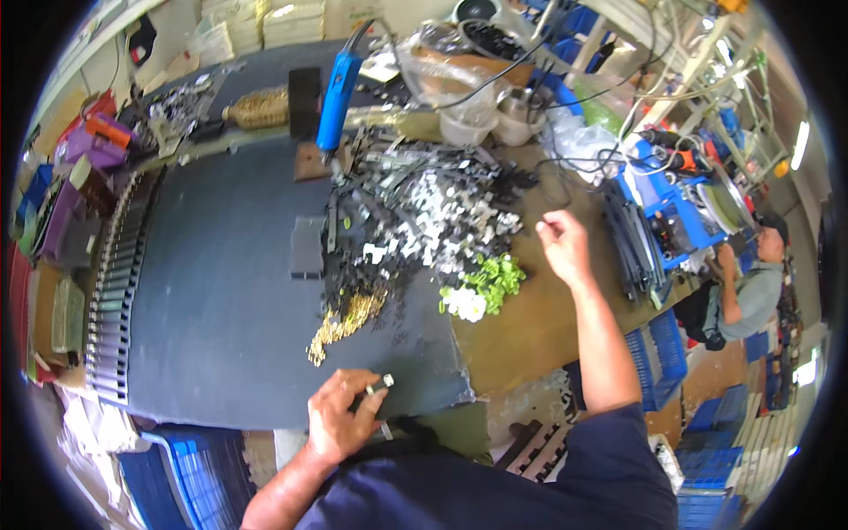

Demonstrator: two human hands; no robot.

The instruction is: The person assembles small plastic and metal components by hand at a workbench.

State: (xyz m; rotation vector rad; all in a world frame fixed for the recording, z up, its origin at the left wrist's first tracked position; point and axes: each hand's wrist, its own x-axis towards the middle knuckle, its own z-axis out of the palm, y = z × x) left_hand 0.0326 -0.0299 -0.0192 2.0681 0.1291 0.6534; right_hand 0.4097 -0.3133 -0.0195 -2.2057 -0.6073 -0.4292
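My left hand (pixel 340 413) is near the front edge of the dark work mat (pixel 221 336). Its thumb and fingers pinch a small part (pixel 382 383) with a pale, whitish end; its exact kind is too small to tell. Out to the right, my right hand (pixel 565 249) hovers over the brown part of the table (pixel 548 327), beside the pile. Its fingertips are closed together, and anything in them is too small to make out. Nearest to it lie small green pieces (pixel 496 281), white pieces (pixel 459 208) and black pieces (pixel 512 185). Small brass-coloured pieces (pixel 349 322) form a heap beyond my left hand.
A blue cylindrical tool (pixel 339 99) hangs on a cable above the pile. A grey block (pixel 307 247) sits left of the parts. Along the left edge runs a row of dark strips (pixel 113 291). Blue bins (pixel 667 208) stand at right, where another person (pixel 751 291) is.
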